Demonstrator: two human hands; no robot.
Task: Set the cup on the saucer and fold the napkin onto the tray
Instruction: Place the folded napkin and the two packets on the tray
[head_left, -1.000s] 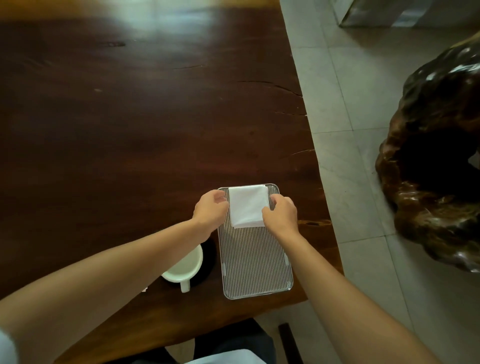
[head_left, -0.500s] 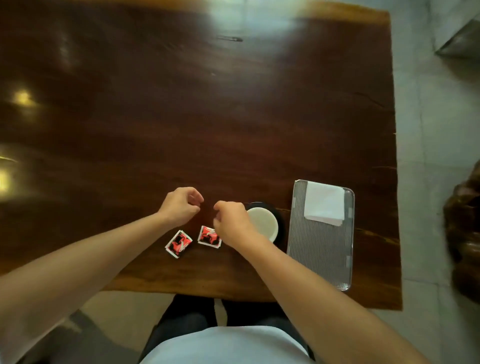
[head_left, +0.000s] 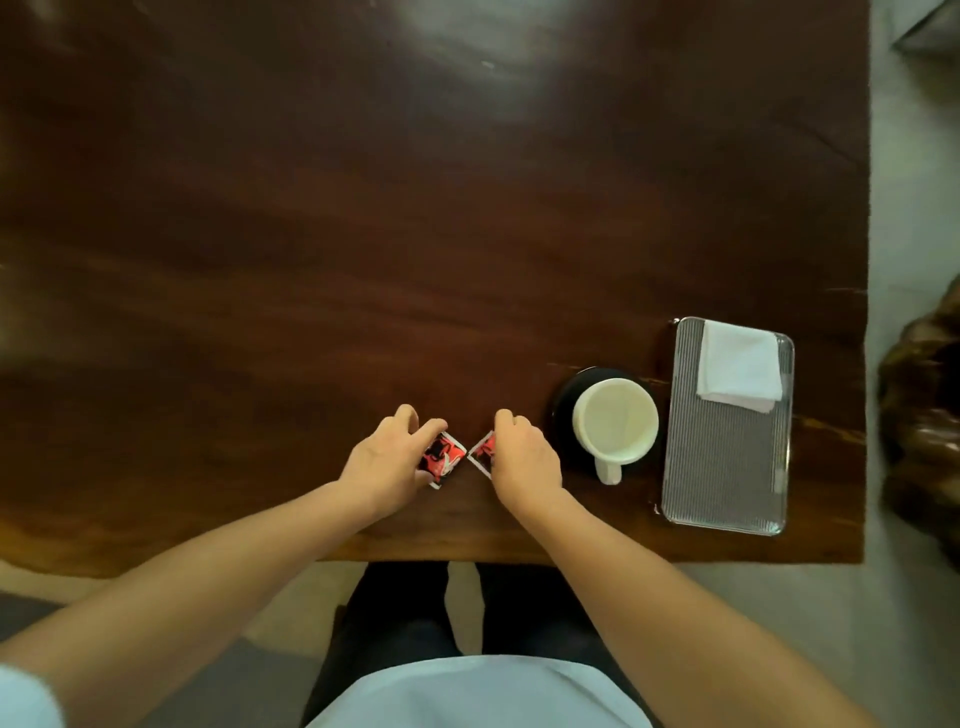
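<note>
A white cup (head_left: 615, 422) stands upright on a black saucer (head_left: 563, 410), handle toward me. Right of it lies a ribbed grey tray (head_left: 724, 467) with a folded white napkin (head_left: 740, 366) on its far end. Two small red-and-black packets lie on the table left of the saucer. My left hand (head_left: 384, 460) has its fingers on the left packet (head_left: 442, 457). My right hand (head_left: 522, 460) has its fingers on the right packet (head_left: 482, 453), which it partly hides. Both hands are well left of the cup and tray.
The dark wooden table (head_left: 415, 234) stretches far and left. Its right edge runs just past the tray, with pale tiled floor (head_left: 904, 208) beyond. A dark gnarled wooden object (head_left: 924, 415) stands on the floor at the right. The near table edge is close to my wrists.
Both hands left the napkin on the tray and moved left to the two packets. From half a second ago, the fingers have come down onto the packets.
</note>
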